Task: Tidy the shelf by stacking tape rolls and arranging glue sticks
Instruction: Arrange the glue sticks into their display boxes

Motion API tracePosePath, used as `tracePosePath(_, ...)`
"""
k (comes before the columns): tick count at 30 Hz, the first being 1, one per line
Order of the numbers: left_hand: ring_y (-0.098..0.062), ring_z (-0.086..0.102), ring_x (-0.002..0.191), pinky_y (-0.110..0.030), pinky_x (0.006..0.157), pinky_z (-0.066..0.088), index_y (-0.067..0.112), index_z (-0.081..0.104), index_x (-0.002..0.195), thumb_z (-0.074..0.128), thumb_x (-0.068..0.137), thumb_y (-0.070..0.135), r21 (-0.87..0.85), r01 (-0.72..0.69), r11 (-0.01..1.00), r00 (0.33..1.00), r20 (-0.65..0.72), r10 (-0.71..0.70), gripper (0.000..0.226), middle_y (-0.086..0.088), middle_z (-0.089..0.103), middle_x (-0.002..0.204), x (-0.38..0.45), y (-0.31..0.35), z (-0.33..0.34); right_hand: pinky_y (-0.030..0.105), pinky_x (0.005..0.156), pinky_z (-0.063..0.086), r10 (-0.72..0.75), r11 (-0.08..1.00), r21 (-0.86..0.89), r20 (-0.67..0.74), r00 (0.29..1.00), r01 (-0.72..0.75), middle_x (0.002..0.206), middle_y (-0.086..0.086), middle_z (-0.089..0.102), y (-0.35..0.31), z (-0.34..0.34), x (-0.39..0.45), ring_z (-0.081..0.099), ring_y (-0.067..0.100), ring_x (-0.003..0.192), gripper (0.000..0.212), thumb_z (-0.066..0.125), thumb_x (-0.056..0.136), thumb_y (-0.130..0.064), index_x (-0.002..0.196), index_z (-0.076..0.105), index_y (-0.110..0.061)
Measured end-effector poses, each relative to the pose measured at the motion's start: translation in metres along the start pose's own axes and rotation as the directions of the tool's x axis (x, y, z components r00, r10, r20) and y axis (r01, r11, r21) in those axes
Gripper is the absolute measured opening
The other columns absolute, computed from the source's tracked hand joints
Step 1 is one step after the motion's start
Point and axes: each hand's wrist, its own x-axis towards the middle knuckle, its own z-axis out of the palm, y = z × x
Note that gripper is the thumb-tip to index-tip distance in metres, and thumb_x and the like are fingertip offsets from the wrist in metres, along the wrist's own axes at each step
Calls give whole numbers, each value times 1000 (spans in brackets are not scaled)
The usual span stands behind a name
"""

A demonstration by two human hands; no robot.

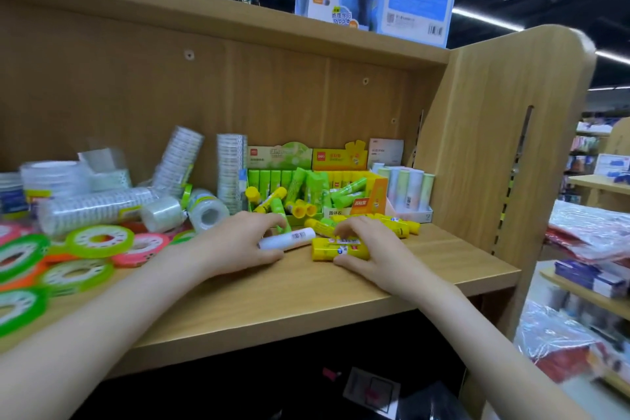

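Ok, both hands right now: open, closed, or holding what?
Left hand: fingers curled round the white glue stick.
Right hand: gripping the yellow glue sticks.

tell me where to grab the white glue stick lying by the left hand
Take the white glue stick across its middle, from above. It lies flat on the shelf, long axis running left to right, its left end already under the left hand; the round barrel suits a thumb-and-finger pinch front to back.

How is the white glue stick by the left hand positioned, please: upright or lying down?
Lying down. The white glue stick rests on its side on the shelf board, its barcode facing up, under the left hand's fingers.
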Motion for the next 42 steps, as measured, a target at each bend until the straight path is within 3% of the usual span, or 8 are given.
tracePosePath(5, -22, 55, 94, -32, 77, 38, 11, 57, 109, 42, 98, 26, -138, 20, 990, 988, -146, -40, 24, -8, 62, 102, 8, 4, 0, 28, 93, 31, 60, 986, -144, -166, 984, -84, 108, -3, 40, 7, -1, 5, 36, 17, 105, 50, 73, 74, -40, 112, 50, -17)
tracePosePath(11, -14, 47, 83, -21, 66, 34, 17, 55, 106, 42, 96, 34, -441, -30, 897, 984, -172, -52, 24, 4, 53, 85, 22, 25, 5, 16, 64, 34, 154, 974, 196, -207, 966, -114, 94, -5, 43, 5, 0, 14, 42, 4, 68, 65, 82, 67, -26, 120, 44, -18)
tracePosePath(19, -19, 33, 123, -31, 98, 24, 22, 32, 137, 37, 98, 32, -84, 7, 996, 985, -173, -22, 40, 2, 39, 131, 41, 60, 40, 18, 71, 28, 91, 995, 53, -267, 959, -80, 93, -8, 52, 25, -6, 13, 43, 11, 80, 16, 68, 82, -17, 97, 62, -15)
tracePosePath(25, -16, 25, 131, -33, 108, 12, 18, 18, 144, 25, 98, 38, 65, 27, 998, 978, -210, -13, 51, 2, 31, 141, 48, 67, 44, 23, 83, 27, 117, 993, -14, -179, 977, -121, 106, -2, 53, 49, -20, 7, 38, 14, 101, 21, 61, 88, -27, 107, 64, -19)
tracePosePath(30, -15, 22, 136, -34, 112, 3, 17, 19, 145, -7, 75, 52, 161, -4, 987, 965, -259, 46, 82, 0, 31, 147, 57, 82, 45, 35, 75, 51, 406, 811, 544, -256, 877, -216, 86, 6, 66, 76, -43, -4, 62, 15, 75, 8, 60, 88, -8, 94, 59, -14)
tracePosePath(34, -22, 7, 144, -40, 115, -4, 24, 27, 144, 7, 81, 56, 207, -65, 976, 989, -116, 90, 73, -1, 17, 156, 76, 91, 44, 30, 70, 55, 642, 578, 806, -356, 679, -125, 84, 14, 66, 100, -62, -3, 64, 17, 63, 12, 55, 90, -5, 101, 51, -9)
tracePosePath(38, -26, -3, 145, -43, 116, -5, 34, 33, 142, 17, 93, 57, 177, -79, 981, 996, -22, 84, 56, 2, 7, 158, 96, 86, 41, 38, 84, 51, 619, 702, 690, -468, 631, -177, 89, 5, 68, 120, -70, 16, 64, 20, 78, 27, 60, 87, -15, 108, 43, -21)
tracePosePath(42, -26, -10, 144, -48, 115, -7, 38, 34, 141, 25, 96, 51, 87, -68, 994, 994, 86, 60, 47, 3, -2, 158, 109, 81, 44, 23, 69, 45, 307, 940, 308, -567, 764, -149, 80, 6, 64, 120, -66, 49, 59, 19, 71, 20, 57, 90, -16, 106, 45, -18)
